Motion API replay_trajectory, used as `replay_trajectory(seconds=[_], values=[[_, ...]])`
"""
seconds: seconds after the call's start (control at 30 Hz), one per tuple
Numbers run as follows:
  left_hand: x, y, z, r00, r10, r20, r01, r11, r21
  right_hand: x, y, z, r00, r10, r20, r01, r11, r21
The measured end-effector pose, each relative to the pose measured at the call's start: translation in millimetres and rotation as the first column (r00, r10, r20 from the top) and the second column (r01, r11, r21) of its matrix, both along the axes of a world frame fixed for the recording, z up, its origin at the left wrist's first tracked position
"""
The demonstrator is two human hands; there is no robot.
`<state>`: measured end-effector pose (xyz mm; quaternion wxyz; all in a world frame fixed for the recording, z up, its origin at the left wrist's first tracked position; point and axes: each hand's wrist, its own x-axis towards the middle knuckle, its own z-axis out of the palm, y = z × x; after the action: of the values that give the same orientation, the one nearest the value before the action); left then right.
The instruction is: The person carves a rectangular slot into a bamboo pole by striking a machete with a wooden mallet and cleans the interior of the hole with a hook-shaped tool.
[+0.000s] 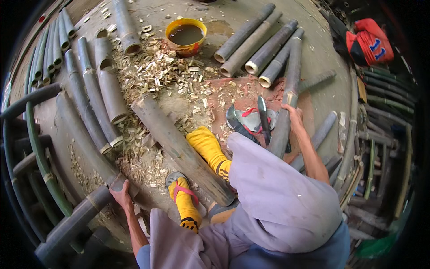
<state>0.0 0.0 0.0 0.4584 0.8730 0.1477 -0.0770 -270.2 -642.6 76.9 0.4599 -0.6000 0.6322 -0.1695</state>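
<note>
Bamboo pole [293, 71] slants down beside our right knee, and our right hand [293, 117] is curled against its right side, just below a pale joint. Our left hand [122, 195] touches the lower end of a long grey pole [87, 141], where it meets a thick bamboo piece [74, 224]; we cannot tell whether the fingers grip either one. Between our hands a wide bamboo log [179, 148] lies aslant, with our yellow-socked feet [208, 148] close to it, the left one in a sandal [172, 179] with a red strap. Near our right hand we see a dark blade [263, 119] resting across a loose grey sandal [248, 120]. Beyond the log, pale wood chips [156, 71] cover the floor [309, 11] up to a yellow bucket [204, 30] of murky liquid. Cut tubes [248, 33] lie side by side to its right, and more poles [53, 42] line our far left. At the upper right, red cloth [369, 38] sits above stacked bamboo [389, 92].
</note>
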Motion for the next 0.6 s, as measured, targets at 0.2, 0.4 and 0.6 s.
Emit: replay_trajectory(seconds=[0.2, 0.4, 0.6], values=[[-7, 17, -12, 0.998, 0.067, 0.016, -0.068, 0.980, 0.186, 1, 1, 9, 0.990, 0.033, 0.137, -0.039, 0.998, 0.041], [-7, -15, 16, 0.994, 0.098, -0.041, -0.090, 0.982, 0.165, -6, -19, -4, 0.996, -0.014, 0.086, 0.008, 0.997, 0.070], [-13, -16, 17, 0.994, 0.103, -0.037, -0.095, 0.979, 0.178, -1, -26, -5, 0.997, 0.015, 0.070, -0.019, 0.998, 0.052]])
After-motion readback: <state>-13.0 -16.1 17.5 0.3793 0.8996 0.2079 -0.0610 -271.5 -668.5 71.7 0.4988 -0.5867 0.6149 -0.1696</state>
